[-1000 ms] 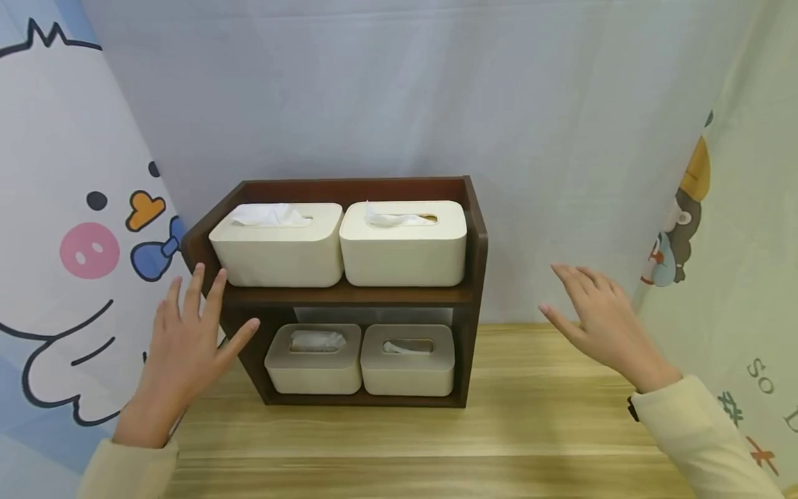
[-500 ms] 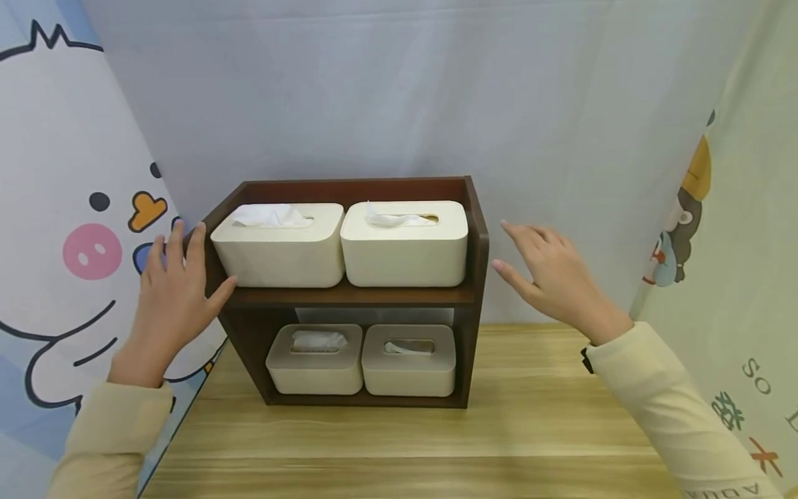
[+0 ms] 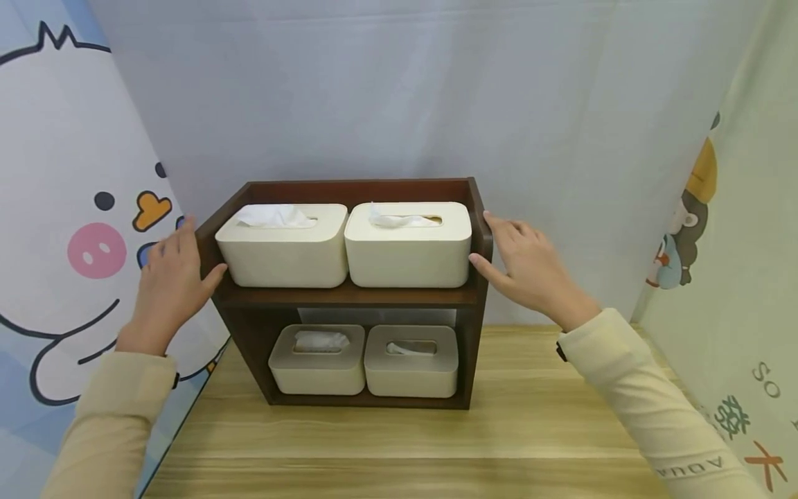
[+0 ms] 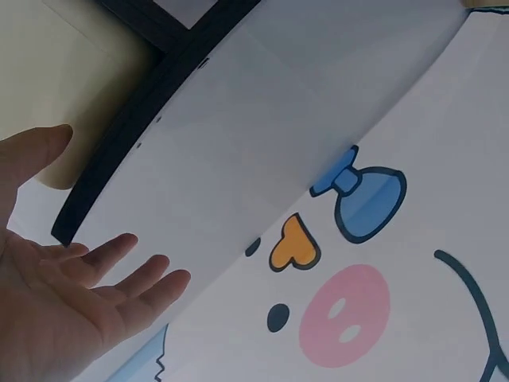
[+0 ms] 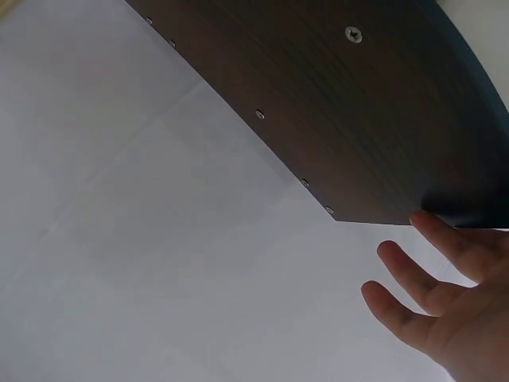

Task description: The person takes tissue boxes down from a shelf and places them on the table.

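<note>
A dark brown two-tier wooden shelf [image 3: 374, 296] stands on the table. On its upper tier sit two cream tissue boxes, a left one [image 3: 283, 260] and a right one [image 3: 408, 260], each with white tissue at its slot. My left hand [image 3: 170, 284] is at the left side panel [image 4: 119, 151], thumb on the inner side and spread fingers outside; firm contact cannot be made out. At the right side panel [image 5: 342, 111], my right hand [image 3: 536, 267] has its fingers outside, one fingertip at the panel's edge, and its thumb by the front edge.
Two tissue boxes with grey-brown lids, one on the left [image 3: 316, 367] and one on the right [image 3: 411, 367], fill the lower tier. The wood-grain table [image 3: 374, 450] extends in front. A grey-white cloth [image 3: 349, 90] hangs behind; printed cartoon sheets flank both sides.
My right hand has moved left from beside the shelf to its right side panel. The left hand has moved up and slightly left to the left panel. The shelf and boxes stay put.
</note>
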A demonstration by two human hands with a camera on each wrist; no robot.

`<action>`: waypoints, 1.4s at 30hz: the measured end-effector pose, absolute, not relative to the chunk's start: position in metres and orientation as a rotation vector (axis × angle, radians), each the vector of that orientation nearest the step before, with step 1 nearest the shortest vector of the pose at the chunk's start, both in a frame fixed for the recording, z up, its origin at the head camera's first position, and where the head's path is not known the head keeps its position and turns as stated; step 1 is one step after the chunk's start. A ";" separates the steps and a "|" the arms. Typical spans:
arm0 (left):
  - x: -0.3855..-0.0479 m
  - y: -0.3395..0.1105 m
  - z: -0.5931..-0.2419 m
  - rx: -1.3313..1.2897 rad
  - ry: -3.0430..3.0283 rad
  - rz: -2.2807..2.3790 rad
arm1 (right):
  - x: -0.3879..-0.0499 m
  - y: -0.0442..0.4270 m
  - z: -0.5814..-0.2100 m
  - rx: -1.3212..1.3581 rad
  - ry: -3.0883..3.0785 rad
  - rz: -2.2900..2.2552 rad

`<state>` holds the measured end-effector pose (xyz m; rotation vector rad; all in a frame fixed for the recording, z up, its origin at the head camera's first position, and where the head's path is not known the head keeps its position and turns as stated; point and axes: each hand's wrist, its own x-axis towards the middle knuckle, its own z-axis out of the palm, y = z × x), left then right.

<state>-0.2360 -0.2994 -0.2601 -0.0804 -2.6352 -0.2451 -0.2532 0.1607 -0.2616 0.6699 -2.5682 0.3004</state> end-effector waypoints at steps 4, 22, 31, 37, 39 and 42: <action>-0.241 -0.301 -0.261 -0.044 -2.684 -0.271 | -0.255 0.158 -0.262 0.663 -2.558 0.298; -0.247 -0.305 -0.267 -0.018 -2.711 -0.382 | -0.255 0.149 -0.263 0.591 -2.556 0.259; -0.248 -0.305 -0.267 -0.010 -2.725 -0.446 | -0.256 0.149 -0.261 0.616 -2.548 0.252; -0.247 -0.304 -0.265 -0.019 -2.720 -0.475 | -0.257 0.151 -0.259 0.641 -2.548 0.241; -0.247 -0.303 -0.264 -0.017 -2.726 -0.491 | -0.257 0.152 -0.258 0.652 -2.551 0.236; -0.247 -0.303 -0.264 -0.028 -2.728 -0.514 | -0.257 0.152 -0.257 0.666 -2.555 0.224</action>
